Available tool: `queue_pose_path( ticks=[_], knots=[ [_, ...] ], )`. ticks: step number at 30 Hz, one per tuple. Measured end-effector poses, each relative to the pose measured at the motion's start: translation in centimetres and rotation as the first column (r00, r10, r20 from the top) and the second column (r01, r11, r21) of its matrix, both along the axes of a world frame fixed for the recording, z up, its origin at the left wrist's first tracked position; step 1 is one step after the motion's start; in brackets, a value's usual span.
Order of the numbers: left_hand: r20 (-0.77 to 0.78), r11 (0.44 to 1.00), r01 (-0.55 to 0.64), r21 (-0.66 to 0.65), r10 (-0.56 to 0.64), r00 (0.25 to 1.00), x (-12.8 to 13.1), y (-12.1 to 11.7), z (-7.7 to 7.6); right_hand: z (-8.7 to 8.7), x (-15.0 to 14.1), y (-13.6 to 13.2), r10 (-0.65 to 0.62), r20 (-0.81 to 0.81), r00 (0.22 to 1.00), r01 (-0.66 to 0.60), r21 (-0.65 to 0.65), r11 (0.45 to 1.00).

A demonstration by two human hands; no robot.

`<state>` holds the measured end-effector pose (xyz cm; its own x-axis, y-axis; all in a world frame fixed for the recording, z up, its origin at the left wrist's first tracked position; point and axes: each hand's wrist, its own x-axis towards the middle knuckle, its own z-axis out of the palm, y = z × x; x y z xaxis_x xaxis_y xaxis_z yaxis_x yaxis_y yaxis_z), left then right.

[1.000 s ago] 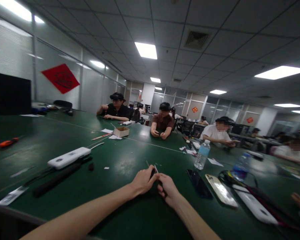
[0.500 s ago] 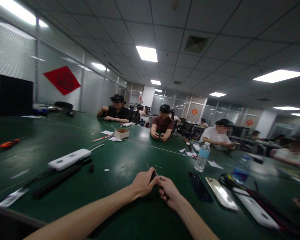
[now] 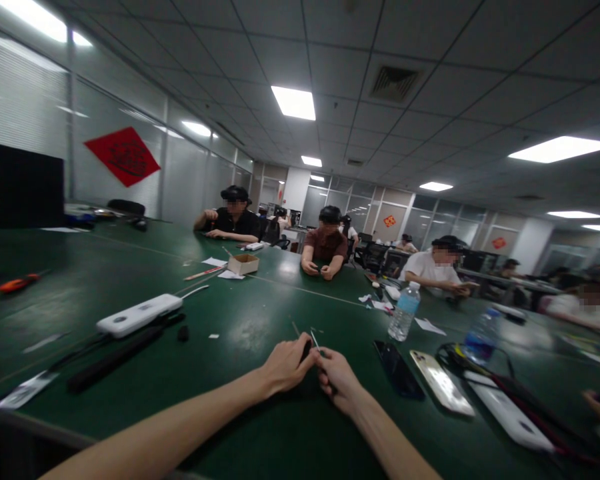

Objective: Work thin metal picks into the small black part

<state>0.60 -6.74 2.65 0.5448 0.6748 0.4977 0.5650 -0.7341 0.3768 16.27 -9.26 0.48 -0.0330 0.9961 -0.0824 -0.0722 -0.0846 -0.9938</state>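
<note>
Above the green table (image 3: 240, 427), my two hands meet at the fingertips in the middle of the head view. My left hand (image 3: 287, 365) is closed around a small black object (image 3: 307, 349), mostly hidden by its fingers. My right hand (image 3: 339, 380) is closed, thumb and forefinger pinching a thin shiny metal rod (image 3: 315, 340) that points up and away beside the black object. The rod's lower part is covered by the fingers, so its kind is unclear. A faint thin strip (image 3: 295, 328) shows just beyond my left fingers.
To the right are a dark phone (image 3: 399, 370), a gold phone (image 3: 443, 382), a water bottle (image 3: 405, 312) and a white device (image 3: 510, 411). At left lie another white device (image 3: 140, 315) and an orange-handled tool (image 3: 19, 283). A small box (image 3: 243, 265) stands farther off; several people sit around.
More of the shiny rod shows between my hands, standing steeper than before. Both hands stay nearly in place, and the view has shifted slightly.
</note>
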Motion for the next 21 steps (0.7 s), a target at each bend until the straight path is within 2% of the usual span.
queue_pose_path(
  ticks=[6, 21],
  knots=[
    [-0.023, 1.000, -0.007, -0.010, 0.007, 1.000, 0.13, -0.17, -0.05, 0.43, -0.47, -0.33, -0.092, 0.034, 0.995, 0.092, 0.004, 0.996],
    [-0.002, 1.000, -0.013, -0.026, 0.013, 1.000, 0.05, -0.04, 0.16, -0.24, -0.33, 0.04, -0.008, -0.027, 1.000, 0.009, 0.040, 0.999]
  ],
)
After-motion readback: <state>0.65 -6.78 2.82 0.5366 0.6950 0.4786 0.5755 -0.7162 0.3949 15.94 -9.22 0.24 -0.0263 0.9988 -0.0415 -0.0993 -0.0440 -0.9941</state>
